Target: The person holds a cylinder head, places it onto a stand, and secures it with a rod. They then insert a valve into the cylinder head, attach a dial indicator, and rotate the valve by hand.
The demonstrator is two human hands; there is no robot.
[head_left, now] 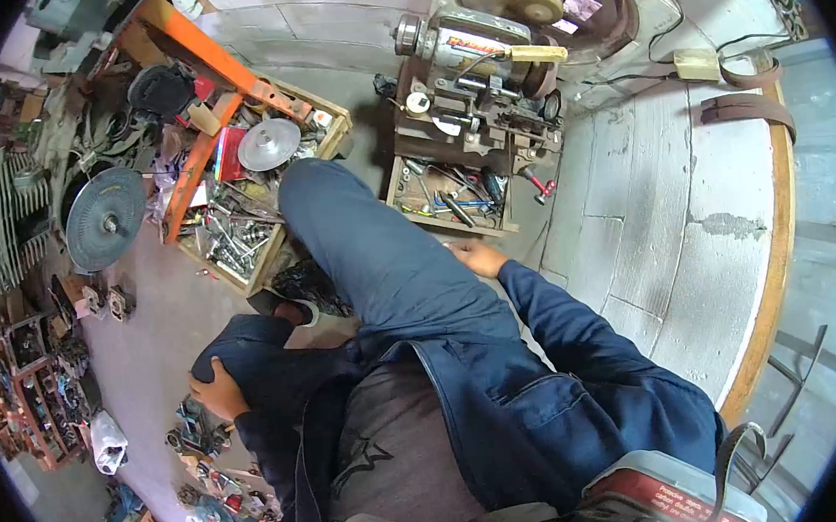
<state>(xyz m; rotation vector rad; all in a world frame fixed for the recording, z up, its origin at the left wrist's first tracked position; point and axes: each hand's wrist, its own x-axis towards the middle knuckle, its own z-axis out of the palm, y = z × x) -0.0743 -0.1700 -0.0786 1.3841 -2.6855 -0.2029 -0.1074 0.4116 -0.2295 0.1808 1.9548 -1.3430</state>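
My left hand rests on my bent left knee, thumb and fingers apart on the dark blue trousers, holding nothing visible. Beside my right thigh, my right hand touches the trouser leg with fingers stretched out. Part of that hand is hidden by the leg, and no object shows in it. Just beyond my right hand is an open wooden drawer of tools, under a small lathe. A wooden tray of metal parts lies beyond my left knee.
A round metal disc sits on the parts near an orange metal frame. A larger grey disc stands at the left. Shelves of parts line the left side. A white block wall rises at the right. A black plastic bag lies near my foot.
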